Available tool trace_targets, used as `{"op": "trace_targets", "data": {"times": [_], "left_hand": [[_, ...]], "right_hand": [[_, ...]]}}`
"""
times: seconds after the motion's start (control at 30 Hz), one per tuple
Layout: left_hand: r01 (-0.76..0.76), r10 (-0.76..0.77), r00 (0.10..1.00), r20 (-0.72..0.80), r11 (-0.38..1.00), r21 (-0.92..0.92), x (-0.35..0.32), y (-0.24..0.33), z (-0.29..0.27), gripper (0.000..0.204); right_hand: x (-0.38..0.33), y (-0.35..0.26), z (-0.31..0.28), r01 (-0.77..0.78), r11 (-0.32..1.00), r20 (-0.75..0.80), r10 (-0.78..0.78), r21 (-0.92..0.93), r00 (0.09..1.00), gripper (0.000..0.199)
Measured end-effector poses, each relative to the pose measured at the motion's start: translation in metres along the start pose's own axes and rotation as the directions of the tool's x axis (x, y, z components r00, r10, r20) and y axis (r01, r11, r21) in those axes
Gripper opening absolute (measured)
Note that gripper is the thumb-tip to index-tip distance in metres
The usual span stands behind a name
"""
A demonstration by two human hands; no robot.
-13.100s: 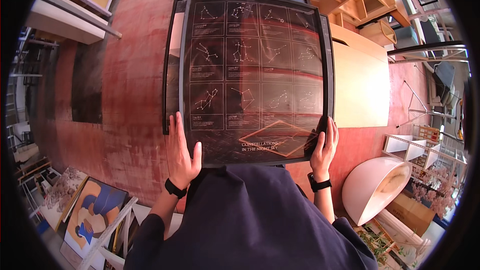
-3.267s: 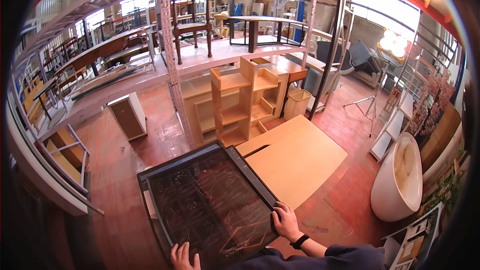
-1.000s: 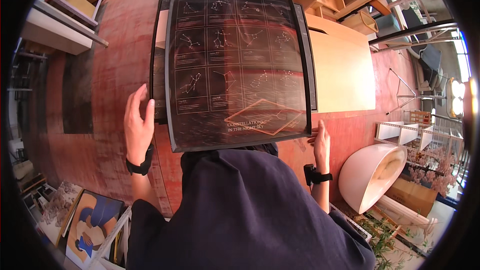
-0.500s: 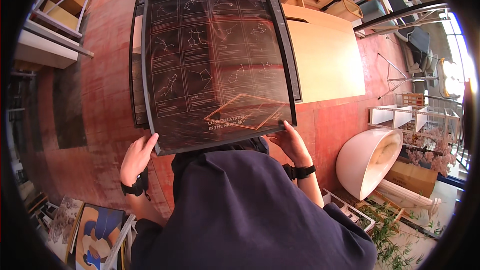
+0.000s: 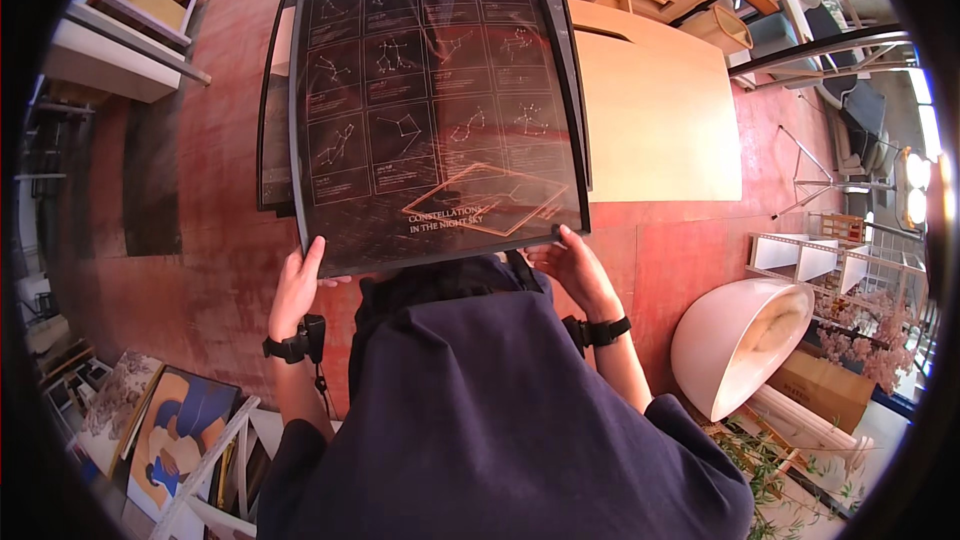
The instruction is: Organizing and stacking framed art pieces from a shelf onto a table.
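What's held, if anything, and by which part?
Framed constellation poster, by its near corners: left grip at the left one, right grip at the right one.

Rounded white shell, painting, reddish floor

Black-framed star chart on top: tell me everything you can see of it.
The star chart is a flat, dark panel in a slim black frame, its glossy face showing reddish reflections. Twelve outlined boxes, three rows of four, hold pale dot-and-line figures and small text; nearer the person are an orange diamond outline and pale lettering. It lies askew over another dark frame. The left hand grips its near-left corner, the right hand its near-right corner, thumb on top.
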State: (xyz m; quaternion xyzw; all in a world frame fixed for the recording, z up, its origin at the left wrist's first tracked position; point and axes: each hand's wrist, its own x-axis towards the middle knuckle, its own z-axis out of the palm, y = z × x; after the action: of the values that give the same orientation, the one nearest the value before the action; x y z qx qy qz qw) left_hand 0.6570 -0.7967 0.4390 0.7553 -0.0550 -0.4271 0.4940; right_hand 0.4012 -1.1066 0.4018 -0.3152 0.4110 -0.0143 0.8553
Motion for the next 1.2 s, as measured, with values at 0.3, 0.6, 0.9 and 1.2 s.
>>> {"op": "trace_targets", "data": {"times": [0.3,0.6,0.9,1.2], "left_hand": [[0.080,-0.082,0.996,-0.030,0.994,-0.074,-0.030,-0.009,0.030,0.053],[0.054,-0.065,0.990,-0.129,0.995,-0.085,-0.038,-0.012,0.050,0.054],[0.066,-0.077,0.989,-0.129,0.994,-0.088,-0.036,-0.006,0.048,0.059],[-0.107,0.018,0.952,-0.305,0.955,-0.277,-0.022,-0.028,0.042,0.048]], "right_hand": [[-0.010,-0.019,-0.012,0.000,0.998,0.046,0.003,-0.056,0.999,0.043],[-0.002,-0.023,-0.028,0.003,0.993,0.044,0.002,-0.118,0.999,0.046],[0.010,-0.020,-0.032,0.080,0.988,0.068,-0.072,-0.135,0.995,0.044],[0.017,-0.011,-0.037,0.157,0.987,0.078,-0.153,-0.045,0.985,0.037]]}}
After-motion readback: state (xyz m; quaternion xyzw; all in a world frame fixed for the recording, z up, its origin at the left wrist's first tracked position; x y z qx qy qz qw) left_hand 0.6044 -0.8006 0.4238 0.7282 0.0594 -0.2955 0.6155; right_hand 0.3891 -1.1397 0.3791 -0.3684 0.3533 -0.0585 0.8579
